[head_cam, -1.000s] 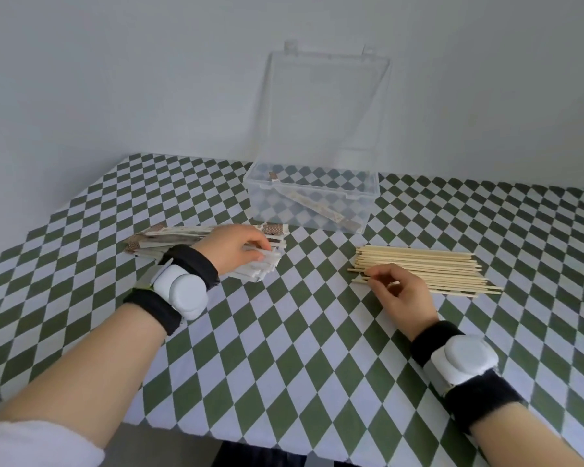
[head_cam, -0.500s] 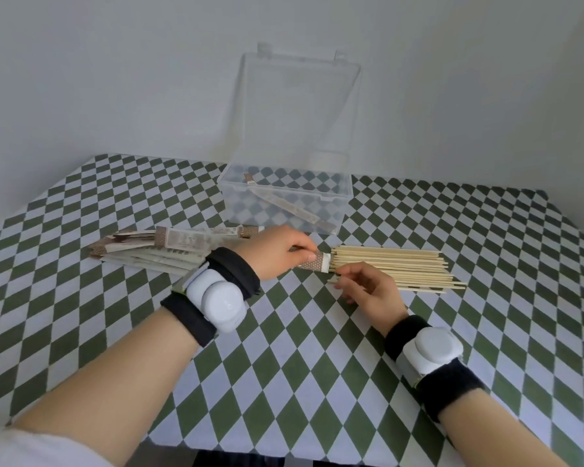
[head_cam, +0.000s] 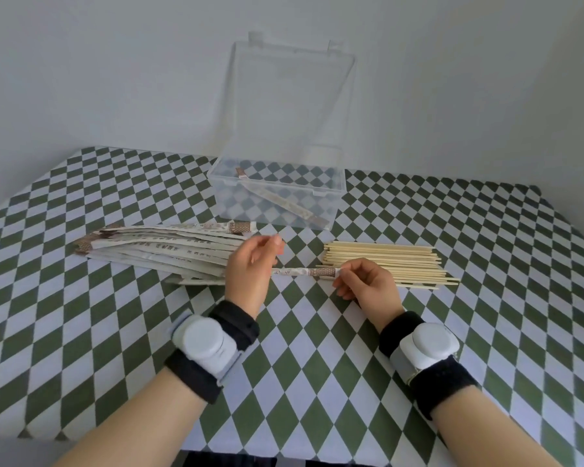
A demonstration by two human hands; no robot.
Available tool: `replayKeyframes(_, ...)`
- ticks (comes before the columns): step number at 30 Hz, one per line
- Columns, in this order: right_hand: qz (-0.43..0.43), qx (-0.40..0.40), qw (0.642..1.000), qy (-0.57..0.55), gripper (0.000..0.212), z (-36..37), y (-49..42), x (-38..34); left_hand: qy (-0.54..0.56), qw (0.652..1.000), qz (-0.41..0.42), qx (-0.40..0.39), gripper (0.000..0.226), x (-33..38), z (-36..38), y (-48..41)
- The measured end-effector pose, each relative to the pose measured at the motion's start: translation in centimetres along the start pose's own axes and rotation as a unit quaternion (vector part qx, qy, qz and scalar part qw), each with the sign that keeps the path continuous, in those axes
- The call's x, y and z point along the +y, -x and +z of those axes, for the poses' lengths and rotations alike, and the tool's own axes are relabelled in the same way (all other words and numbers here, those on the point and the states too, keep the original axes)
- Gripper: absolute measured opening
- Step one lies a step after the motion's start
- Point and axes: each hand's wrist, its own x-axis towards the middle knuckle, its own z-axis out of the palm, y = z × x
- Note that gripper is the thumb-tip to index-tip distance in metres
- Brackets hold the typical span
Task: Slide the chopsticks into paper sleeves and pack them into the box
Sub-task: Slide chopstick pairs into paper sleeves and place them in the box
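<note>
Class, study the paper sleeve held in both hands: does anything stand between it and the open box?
Nothing visible. Only bare tablecloth lies between the paper sleeve, held by left hand and right hand, and the clear box, its lid open. The sleeve pile lies left, bare chopsticks right.

We see a small table in green-and-white diamond cloth pushed into a bare white wall corner, with white sensor pods strapped on both wrists (a staged recording set-up, we'd say; home or lab unclear).
</note>
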Motion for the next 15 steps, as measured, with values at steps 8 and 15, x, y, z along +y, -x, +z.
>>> replayKeyframes(8, 0.017, 0.055, 0.998, -0.038, 0.02, -0.1, -0.2, -0.2, -0.147, 0.968, 0.078, -0.188, 0.039, -0.9, 0.1, 2.5)
replayKeyframes(15, 0.016, 0.052, 0.995, -0.086, 0.019, -0.4, -0.4, -0.2, -0.048, 0.969, -0.158, -0.183, 0.019, -1.4, 1.5, 0.9)
